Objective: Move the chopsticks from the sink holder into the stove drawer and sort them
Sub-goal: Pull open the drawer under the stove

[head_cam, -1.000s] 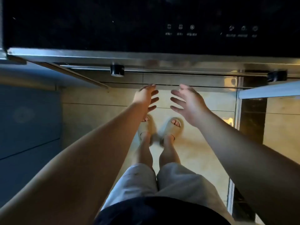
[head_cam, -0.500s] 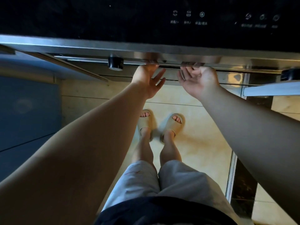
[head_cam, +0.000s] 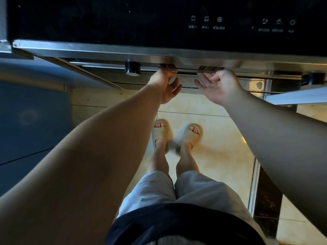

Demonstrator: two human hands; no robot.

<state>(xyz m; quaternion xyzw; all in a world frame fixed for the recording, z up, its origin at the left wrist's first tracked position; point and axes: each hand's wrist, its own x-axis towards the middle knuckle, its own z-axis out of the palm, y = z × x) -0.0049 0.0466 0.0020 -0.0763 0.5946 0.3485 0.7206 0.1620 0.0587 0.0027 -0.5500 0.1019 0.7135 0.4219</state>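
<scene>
The stove unit has a black glass top (head_cam: pixel 123 20) and a steel front edge (head_cam: pixel 106 52). Under that edge runs the drawer's steel handle lip (head_cam: pixel 187 69). My left hand (head_cam: pixel 166 85) reaches up to the lip, fingertips hooked under it and hidden, thumb hanging free. My right hand (head_cam: pixel 217 85) is palm up beside it, fingers curled up under the same lip. No chopsticks and no sink holder are in view. The drawer looks closed.
A black knob (head_cam: pixel 132 68) sits on the stove front left of my hands, another knob (head_cam: pixel 313 78) at the far right. Touch icons (head_cam: pixel 206 19) glow on the glass. A blue cabinet front (head_cam: pixel 31 121) is on the left. My feet in slippers (head_cam: pixel 159 133) stand on the tiled floor.
Both hands rose from mid-air in front of the stove to the steel lip under its front edge, and their fingers now curl beneath it.
</scene>
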